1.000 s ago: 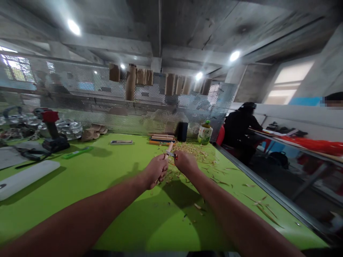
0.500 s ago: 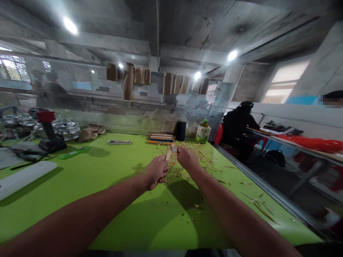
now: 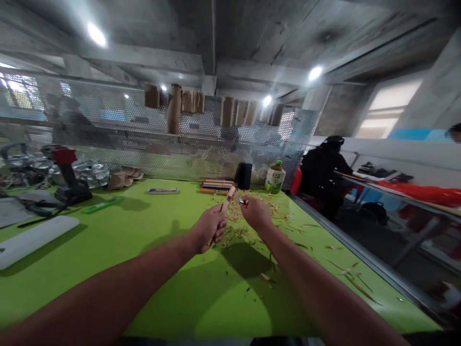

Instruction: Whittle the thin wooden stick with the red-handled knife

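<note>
My left hand [image 3: 210, 228] is closed around a pale wooden stick [image 3: 227, 198], whose top end points up and away from me. To the right of it, my right hand [image 3: 258, 212] is wrapped round a small knife [image 3: 242, 201]; only its short metal blade and a bit of red show, the handle being hidden in the fist. A narrow gap separates blade and stick. Under and around both hands, curled wood shavings [image 3: 240, 232] lie scattered on the green tabletop [image 3: 151, 230].
At the back stand a stack of wooden strips [image 3: 217, 186], a black block [image 3: 245, 176] and a green-capped bottle [image 3: 275, 177]. Leftward are a cordless drill [image 3: 65, 173], a green tool [image 3: 103, 205] and a white bar [image 3: 38, 239]. A person in black [image 3: 326, 166] sits at the right.
My right hand has drawn the knife slightly right and down, off the stick it was against. The stick's upper end now shows more fully in my left hand.
</note>
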A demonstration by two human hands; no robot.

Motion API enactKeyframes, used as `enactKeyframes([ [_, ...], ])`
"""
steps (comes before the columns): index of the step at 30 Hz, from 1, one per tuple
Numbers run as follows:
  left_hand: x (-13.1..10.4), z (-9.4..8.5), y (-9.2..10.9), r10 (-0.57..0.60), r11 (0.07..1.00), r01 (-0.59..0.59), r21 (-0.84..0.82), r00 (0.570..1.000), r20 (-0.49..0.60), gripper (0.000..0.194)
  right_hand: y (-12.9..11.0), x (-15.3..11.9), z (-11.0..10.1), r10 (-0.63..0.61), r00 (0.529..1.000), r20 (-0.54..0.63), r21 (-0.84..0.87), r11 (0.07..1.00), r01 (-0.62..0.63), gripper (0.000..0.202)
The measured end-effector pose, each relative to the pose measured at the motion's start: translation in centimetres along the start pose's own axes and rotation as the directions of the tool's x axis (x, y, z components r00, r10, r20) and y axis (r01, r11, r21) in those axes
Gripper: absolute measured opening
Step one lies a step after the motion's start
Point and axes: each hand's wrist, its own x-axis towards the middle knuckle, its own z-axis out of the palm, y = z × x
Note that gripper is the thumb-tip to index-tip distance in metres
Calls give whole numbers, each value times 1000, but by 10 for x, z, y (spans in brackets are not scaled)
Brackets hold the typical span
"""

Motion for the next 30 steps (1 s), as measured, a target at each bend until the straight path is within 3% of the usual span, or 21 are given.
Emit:
enactKeyframes([
  [5,-1,2,-1,3,999,-4,34,999,47,21,-11,-10,-5,-92,995,30,-81,992,94,33],
  [10,-2,9,1,-29,997,28,76,1000,11,22,-7,-8,-9,-31,999,25,-125,992,34,34],
  [17,-8,13,6,-86,995,87,58,996,-19,38,3,6,-3,-1,1000,-3,-104,995,1,34],
  [20,-13,15,4,-94,992,94,89,996,1,39,17,17,2,88,996,11,-47,995,-87,34],
  [23,-17,18,1,-93,990,80,115,988,122,40,37,26,2,236,969,75,-19,972,-235,36],
  [25,-17,18,-1,-65,996,53,73,985,160,39,48,28,0,264,962,72,-19,964,-264,37],
  [30,-4,5,-3,-18,999,19,-39,999,37,30,35,19,0,162,986,-33,2,987,-162,37],
])
